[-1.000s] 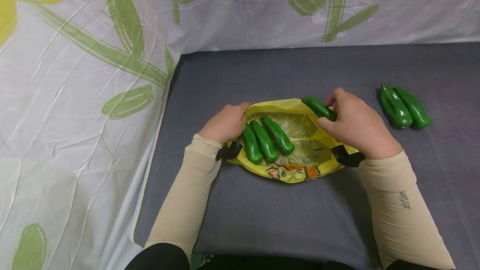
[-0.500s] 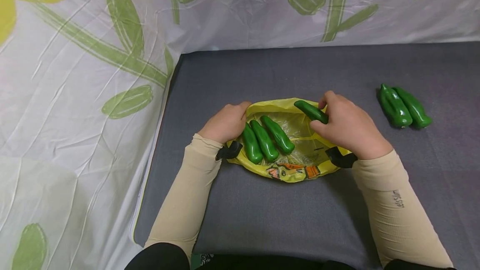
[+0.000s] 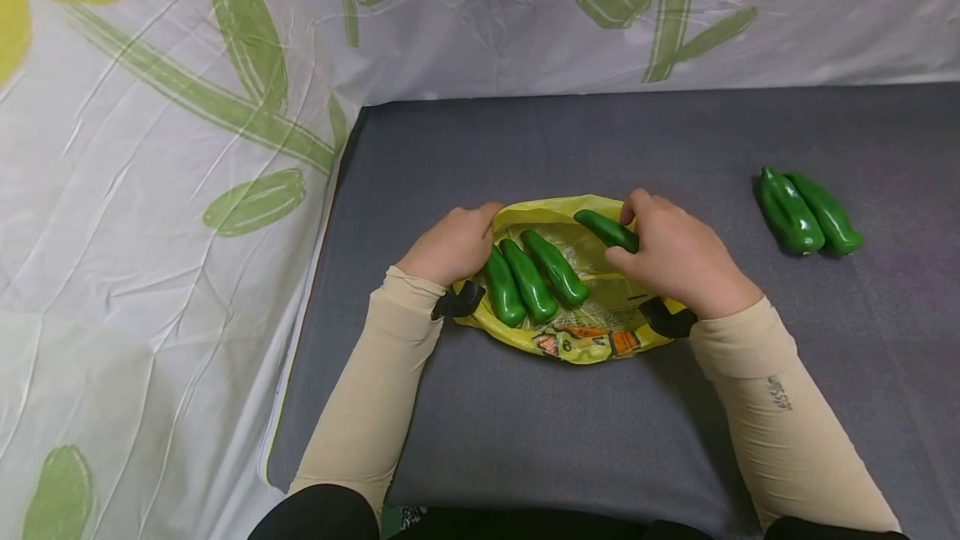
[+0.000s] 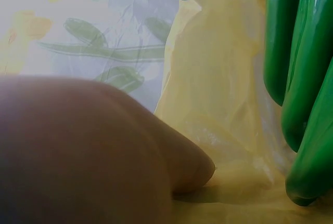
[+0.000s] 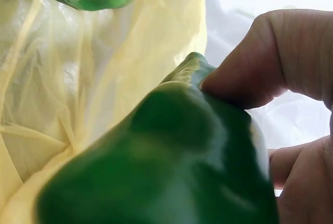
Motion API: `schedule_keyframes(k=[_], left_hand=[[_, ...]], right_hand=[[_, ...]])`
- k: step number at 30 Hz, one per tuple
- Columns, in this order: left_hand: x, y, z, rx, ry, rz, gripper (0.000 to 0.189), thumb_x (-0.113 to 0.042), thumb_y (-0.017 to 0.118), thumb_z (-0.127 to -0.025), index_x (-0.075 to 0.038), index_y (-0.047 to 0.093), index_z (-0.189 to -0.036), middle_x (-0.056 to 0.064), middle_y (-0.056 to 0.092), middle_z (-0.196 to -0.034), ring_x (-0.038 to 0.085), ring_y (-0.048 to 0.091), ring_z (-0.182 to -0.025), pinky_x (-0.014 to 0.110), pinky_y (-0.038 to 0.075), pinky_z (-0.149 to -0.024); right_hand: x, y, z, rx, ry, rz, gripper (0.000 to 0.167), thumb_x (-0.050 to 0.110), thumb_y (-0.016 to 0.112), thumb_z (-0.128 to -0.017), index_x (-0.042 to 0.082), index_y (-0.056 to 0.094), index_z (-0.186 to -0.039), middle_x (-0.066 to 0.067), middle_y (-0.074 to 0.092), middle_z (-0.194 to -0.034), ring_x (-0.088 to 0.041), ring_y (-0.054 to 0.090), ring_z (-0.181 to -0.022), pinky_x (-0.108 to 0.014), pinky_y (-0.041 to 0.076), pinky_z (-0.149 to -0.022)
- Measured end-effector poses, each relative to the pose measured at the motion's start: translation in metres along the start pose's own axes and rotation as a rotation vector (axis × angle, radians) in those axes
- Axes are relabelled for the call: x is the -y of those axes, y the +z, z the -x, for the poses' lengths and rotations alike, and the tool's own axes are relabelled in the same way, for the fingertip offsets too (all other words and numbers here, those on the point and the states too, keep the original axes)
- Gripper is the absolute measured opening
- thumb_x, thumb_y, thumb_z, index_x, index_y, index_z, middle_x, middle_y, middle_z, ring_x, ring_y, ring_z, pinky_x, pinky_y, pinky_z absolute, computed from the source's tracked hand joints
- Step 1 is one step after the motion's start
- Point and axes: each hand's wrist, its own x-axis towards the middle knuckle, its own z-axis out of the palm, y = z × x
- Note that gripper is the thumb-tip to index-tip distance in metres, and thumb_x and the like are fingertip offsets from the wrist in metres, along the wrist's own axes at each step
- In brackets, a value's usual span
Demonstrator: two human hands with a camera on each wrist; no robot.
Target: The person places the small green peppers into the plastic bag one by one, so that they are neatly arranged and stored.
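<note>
Sliding toward 9 o'clock since a second ago, the right hand (image 3: pixel 678 258) pinches a pepper (image 3: pixel 604 229) over the bag (image 3: pixel 547 211) at 1 o'clock, so it's nearer the three peppers (image 3: pixel 529 281) inside. Left hand (image 3: pixel 453 247) has its grip on the bag's 10.

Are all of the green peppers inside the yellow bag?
No, two green peppers lie side by side on the gray surface, outside the yellow bag.

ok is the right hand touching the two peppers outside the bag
Apart: the head view shows grey cloth between the right hand and the two peppers.
</note>
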Motion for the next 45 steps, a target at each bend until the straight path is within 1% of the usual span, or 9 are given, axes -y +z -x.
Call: schedule_keyframes(k=[6,12,15,22,26,29,33,39,45], left_hand=[[0.000,0.001,0.000,-0.005,0.005,-0.006,0.042,-0.013,0.032,-0.113,-0.009,0.052,-0.150,0.010,0.069,-0.096,0.021,0.064,-0.072,0.037,0.055,-0.071],[0.000,0.002,-0.001,-0.006,0.003,-0.001,0.042,-0.013,0.033,-0.113,-0.009,0.052,-0.151,0.012,0.070,-0.100,0.021,0.066,-0.073,0.037,0.056,-0.072],[0.000,0.002,-0.001,-0.006,0.002,0.002,0.042,-0.013,0.033,-0.113,-0.010,0.052,-0.150,0.012,0.070,-0.103,0.021,0.066,-0.074,0.037,0.056,-0.073],[0.000,0.001,0.000,-0.004,-0.001,0.004,0.042,-0.013,0.033,-0.113,-0.010,0.052,-0.151,0.012,0.070,-0.103,0.021,0.066,-0.074,0.037,0.056,-0.073],[-0.001,0.001,0.000,-0.001,-0.004,0.003,0.042,-0.012,0.033,-0.113,-0.010,0.052,-0.150,0.012,0.070,-0.102,0.021,0.066,-0.073,0.037,0.056,-0.072],[-0.002,0.001,0.000,0.002,-0.005,-0.001,0.042,-0.012,0.032,-0.113,-0.010,0.052,-0.150,0.012,0.071,-0.103,0.021,0.066,-0.073,0.037,0.056,-0.072],[-0.002,0.001,-0.001,0.003,-0.004,0.000,0.042,-0.012,0.032,-0.113,-0.010,0.053,-0.149,0.012,0.071,-0.105,0.021,0.067,-0.075,0.037,0.056,-0.073],[-0.001,0.002,-0.001,-0.001,-0.010,0.001,0.043,-0.013,0.031,-0.113,-0.012,0.053,-0.150,0.011,0.072,-0.108,0.021,0.068,-0.079,0.039,0.056,-0.077],[0.000,0.003,-0.001,-0.003,-0.009,-0.005,0.043,-0.012,0.032,-0.113,-0.012,0.052,-0.151,0.013,0.072,-0.111,0.021,0.068,-0.082,0.039,0.057,-0.078]], right_hand=[[0.000,0.008,-0.003,0.016,-0.010,-0.003,0.036,0.028,0.069,-0.092,0.004,0.056,-0.115,-0.014,0.061,-0.097,-0.029,0.056,-0.077,-0.045,0.046,-0.063],[0.002,0.017,-0.007,0.006,-0.049,-0.021,0.033,0.025,0.069,-0.091,0.003,0.057,-0.113,-0.011,0.060,-0.089,-0.026,0.056,-0.073,-0.039,0.044,-0.061],[0.002,0.021,-0.009,0.007,-0.057,-0.037,0.032,0.023,0.070,-0.090,0.003,0.057,-0.110,-0.010,0.060,-0.088,-0.025,0.055,-0.070,-0.037,0.043,-0.059],[0.001,0.032,-0.015,0.013,-0.068,-0.047,0.030,0.023,0.070,-0.090,0.004,0.056,-0.108,-0.009,0.058,-0.088,-0.025,0.054,-0.070,-0.038,0.043,-0.059],[-0.001,0.039,-0.018,0.026,-0.075,-0.044,0.031,0.022,0.070,-0.090,0.003,0.055,-0.110,-0.011,0.059,-0.092,-0.027,0.056,-0.075,-0.042,0.047,-0.064],[-0.001,0.043,-0.020,0.025,-0.086,-0.036,0.033,0.021,0.070,-0.090,0.002,0.055,-0.113,-0.015,0.062,-0.099,-0.029,0.059,-0.082,-0.047,0.051,-0.071],[0.000,0.046,-0.020,0.020,-0.099,-0.012,0.034,0.020,0.069,-0.092,0.002,0.056,-0.117,-0.018,0.064,-0.105,-0.032,0.060,-0.087,-0.051,0.052,-0.076],[0.003,0.045,-0.018,0.008,-0.117,0.017,0.034,0.021,0.069,-0.094,0.002,0.060,-0.120,-0.018,0.065,-0.107,-0.033,0.060,-0.090,-0.052,0.052,-0.079],[0.006,0.045,-0.018,0.035,-0.132,0.015,0.039,0.020,0.067,-0.096,-0.001,0.061,-0.128,-0.018,0.067,-0.112,-0.033,0.062,-0.095,-0.053,0.052,-0.085]])
